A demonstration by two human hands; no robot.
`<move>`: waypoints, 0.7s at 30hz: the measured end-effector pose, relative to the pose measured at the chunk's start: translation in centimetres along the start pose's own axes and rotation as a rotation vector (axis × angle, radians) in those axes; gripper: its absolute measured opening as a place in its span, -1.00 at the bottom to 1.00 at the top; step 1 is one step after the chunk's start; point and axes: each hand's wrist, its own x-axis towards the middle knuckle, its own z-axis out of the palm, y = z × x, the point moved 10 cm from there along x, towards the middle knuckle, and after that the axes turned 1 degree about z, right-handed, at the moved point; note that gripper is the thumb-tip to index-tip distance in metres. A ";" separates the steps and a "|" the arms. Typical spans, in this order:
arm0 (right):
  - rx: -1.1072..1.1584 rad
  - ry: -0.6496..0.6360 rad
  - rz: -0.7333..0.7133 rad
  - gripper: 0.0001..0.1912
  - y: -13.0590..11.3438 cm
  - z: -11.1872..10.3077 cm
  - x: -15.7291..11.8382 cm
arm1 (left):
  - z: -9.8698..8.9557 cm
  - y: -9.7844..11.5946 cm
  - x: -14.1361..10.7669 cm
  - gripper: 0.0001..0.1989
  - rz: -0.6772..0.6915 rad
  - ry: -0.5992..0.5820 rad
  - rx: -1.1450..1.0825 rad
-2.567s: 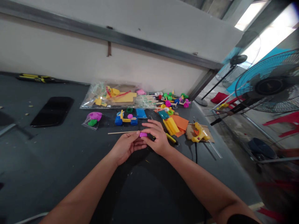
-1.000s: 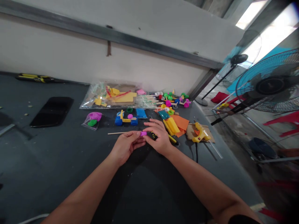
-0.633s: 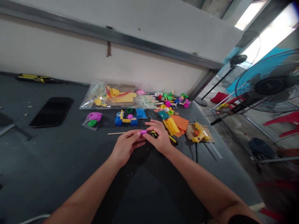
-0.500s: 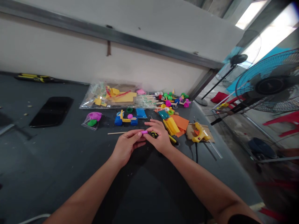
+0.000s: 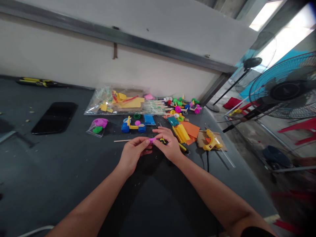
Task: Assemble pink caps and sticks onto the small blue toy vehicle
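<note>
Between the fingertips of both hands is a small lump of purple modelling clay [image 5: 152, 140]. My left hand [image 5: 133, 153] pinches it from the left, and my right hand [image 5: 169, 143] pinches its other end with thumb and index finger, the remaining fingers stretched out. A thin wooden stick [image 5: 122, 141] lies on the table just left of my left fingers. Beyond the hands stands a small toy vehicle [image 5: 133, 126] with blue wheels and a yellow frame. A yellow-and-black tool [image 5: 183, 147], partly hidden, lies beside my right hand.
A bag of purple and green clay [image 5: 98, 127] and a phone [image 5: 54, 118] lie left. Behind is a clear bag of parts [image 5: 116, 102]. Coloured small models [image 5: 182, 105], yellow clay [image 5: 181, 133], orange sheets [image 5: 192, 130] and a yellow glue gun [image 5: 211, 141] lie right. A fan [image 5: 283, 90] stands beyond the table.
Both hands stay in nearly the same place. The fingers have shifted slightly around the purple clay, and it shows a little less evenly between the thumbs.
</note>
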 end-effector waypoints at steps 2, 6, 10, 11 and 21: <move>0.014 -0.013 0.007 -0.95 0.2 0.2 0.0 | -0.1 0.0 0.0 -0.79 -0.003 0.008 0.000; 0.037 -0.026 0.021 -0.89 0.6 0.4 -0.1 | 0.1 0.1 -0.1 -0.79 -0.017 0.000 -0.004; 0.042 -0.030 0.013 -0.88 0.4 0.2 -0.1 | 0.0 0.1 0.0 -0.79 -0.026 0.008 -0.012; 0.032 -0.026 0.006 -0.91 0.2 0.1 -0.1 | -0.1 0.0 0.0 -0.79 -0.030 0.016 -0.019; -0.152 -0.032 -0.152 -0.85 -1.6 0.5 -0.4 | 0.7 -0.3 0.0 -0.76 -0.065 -0.071 -0.015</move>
